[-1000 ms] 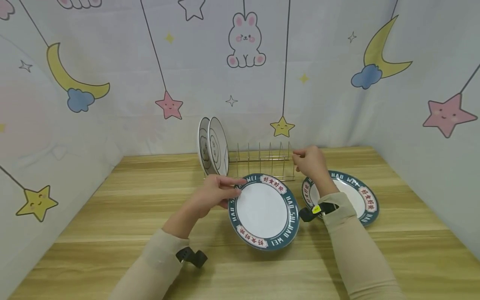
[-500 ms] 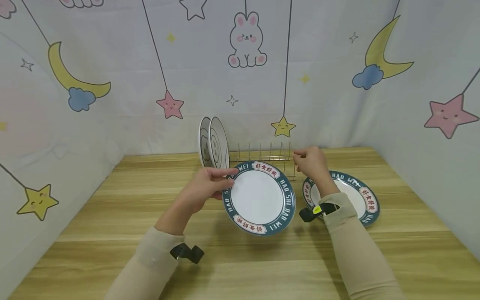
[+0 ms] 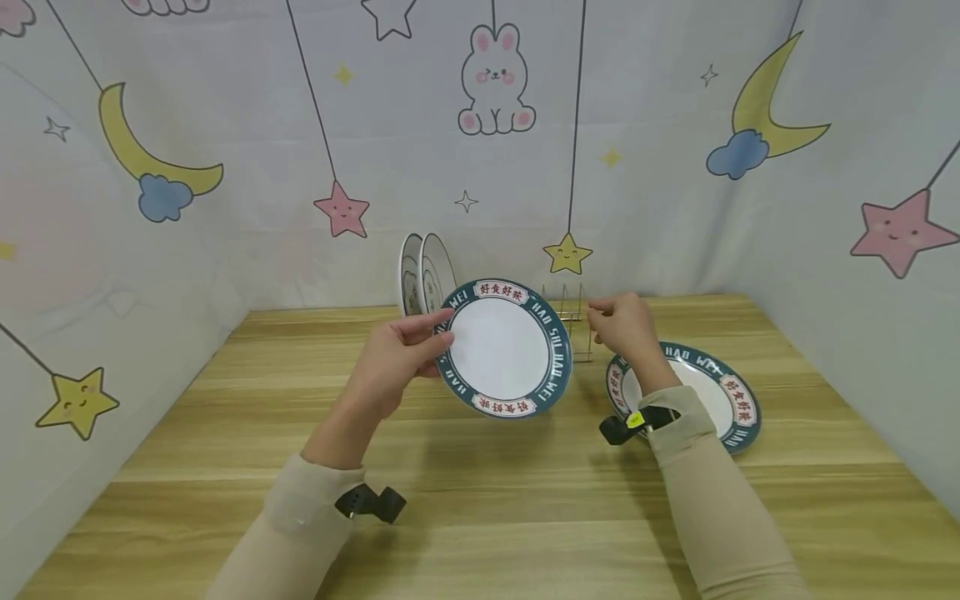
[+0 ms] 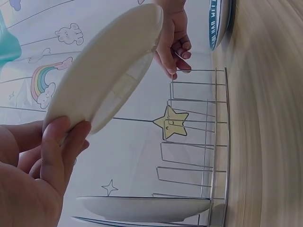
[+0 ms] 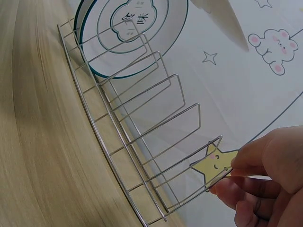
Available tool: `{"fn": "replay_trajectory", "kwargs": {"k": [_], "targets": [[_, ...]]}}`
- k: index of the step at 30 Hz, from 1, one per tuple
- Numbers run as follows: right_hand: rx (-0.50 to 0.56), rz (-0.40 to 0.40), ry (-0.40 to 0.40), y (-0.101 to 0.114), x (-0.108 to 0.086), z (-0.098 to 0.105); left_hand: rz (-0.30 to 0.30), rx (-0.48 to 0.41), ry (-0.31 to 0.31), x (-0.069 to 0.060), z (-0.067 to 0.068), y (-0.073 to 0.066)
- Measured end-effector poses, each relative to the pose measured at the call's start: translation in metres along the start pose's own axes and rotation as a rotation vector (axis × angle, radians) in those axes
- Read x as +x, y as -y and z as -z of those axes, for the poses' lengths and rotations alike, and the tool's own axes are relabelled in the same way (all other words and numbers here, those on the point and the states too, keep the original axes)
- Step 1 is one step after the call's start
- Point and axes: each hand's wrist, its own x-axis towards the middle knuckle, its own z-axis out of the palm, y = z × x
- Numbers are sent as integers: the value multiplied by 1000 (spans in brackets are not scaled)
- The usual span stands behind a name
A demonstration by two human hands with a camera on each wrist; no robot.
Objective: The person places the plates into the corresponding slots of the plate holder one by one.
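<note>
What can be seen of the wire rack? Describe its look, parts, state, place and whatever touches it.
The wire rack is silvery, metal by its look, with long base rods and a row of upright wire loops. It stands on the wood-grained table, before the patterned backdrop. Two white plates stand on edge in its left end; the right hand pinches the loop at its right end. In the head view, the held plate hides its middle.

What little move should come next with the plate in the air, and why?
Probably the left hand should turn the plate on edge toward the rack: it is tilted now, while two plates stand upright at one end, with free space beside them, and the right hand pinches the other end.
</note>
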Motion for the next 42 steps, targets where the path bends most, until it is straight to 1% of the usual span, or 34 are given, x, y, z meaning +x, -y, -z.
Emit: {"fn": "replay_trajectory", "kwargs": {"k": [9,13,17,20,25,33,38,42], "targets": [[-5,24,-9,0,-1,0,-13,-24,-86,-1,1,-5],[-10,38,-6,-1,-1,0,-57,-46,-145,-2,2,-7],[-5,51,-9,0,-2,0,-121,-64,-210,-1,2,-7],[3,49,-9,0,-3,1,-165,-84,-239,0,2,-8],[1,40,-5,1,-3,1,-221,-106,-275,1,4,-10],[-14,57,-7,2,-3,1,-312,-88,-347,5,2,-12],[-12,41,6,1,-2,0,-336,-57,-388,9,0,-10],[-16,39,4,1,-1,0,-364,-29,-404,11,0,-9]]}}
